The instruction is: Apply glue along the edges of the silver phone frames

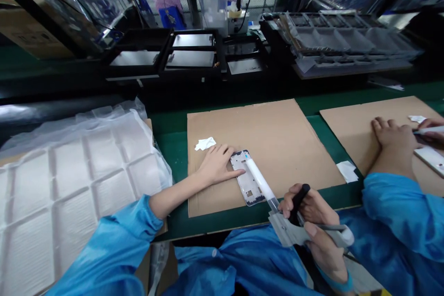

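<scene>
A phone frame [248, 182], pale grey with a dark rim and small cut-outs, lies flat on a brown cardboard sheet [277, 134]. My left hand [217, 164] steadies it, fingers at its upper left edge and thumb reaching over its surface. In my right hand [317, 222] is a hand-held glue gun [282, 231] with a grey body, a black lever and a long white cartridge. The cartridge slants up and left over the frame, its tip near the frame's top end. Whether the tip touches the frame I cannot tell.
A crumpled white tissue [205, 143] lies beyond my left hand. White moulded trays [69, 171] are stacked at left. Black trays with flat panels [190, 58] stand behind, with more stacked trays [347, 41] at the back right. A co-worker's hand [395, 141] is close by on the right.
</scene>
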Demonstrator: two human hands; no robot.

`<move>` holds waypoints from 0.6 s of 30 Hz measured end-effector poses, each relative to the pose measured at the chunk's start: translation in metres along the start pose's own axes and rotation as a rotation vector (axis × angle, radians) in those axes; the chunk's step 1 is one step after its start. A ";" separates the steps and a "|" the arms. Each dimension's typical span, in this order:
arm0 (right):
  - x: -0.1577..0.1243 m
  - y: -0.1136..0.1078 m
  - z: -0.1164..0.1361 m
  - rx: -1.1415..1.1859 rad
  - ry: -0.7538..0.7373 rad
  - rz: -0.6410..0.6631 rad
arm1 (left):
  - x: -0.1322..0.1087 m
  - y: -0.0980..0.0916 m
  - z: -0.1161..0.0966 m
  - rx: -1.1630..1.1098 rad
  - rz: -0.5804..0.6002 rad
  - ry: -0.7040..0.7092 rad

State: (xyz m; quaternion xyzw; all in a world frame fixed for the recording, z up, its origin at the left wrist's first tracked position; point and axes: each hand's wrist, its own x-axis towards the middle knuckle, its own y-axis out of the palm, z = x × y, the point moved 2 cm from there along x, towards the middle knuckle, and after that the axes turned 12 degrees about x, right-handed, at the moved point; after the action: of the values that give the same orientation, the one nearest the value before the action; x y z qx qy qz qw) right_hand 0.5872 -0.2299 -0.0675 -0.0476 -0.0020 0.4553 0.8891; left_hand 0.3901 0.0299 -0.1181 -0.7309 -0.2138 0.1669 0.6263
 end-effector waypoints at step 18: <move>-0.013 0.023 -0.001 0.383 0.043 0.226 | 0.001 0.000 -0.003 -0.031 -0.009 0.009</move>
State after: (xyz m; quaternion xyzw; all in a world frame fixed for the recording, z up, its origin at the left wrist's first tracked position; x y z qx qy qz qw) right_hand 0.5604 -0.2273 -0.0695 0.1126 0.1086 0.5430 0.8250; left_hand 0.3922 0.0274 -0.1179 -0.7404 -0.2168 0.1576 0.6164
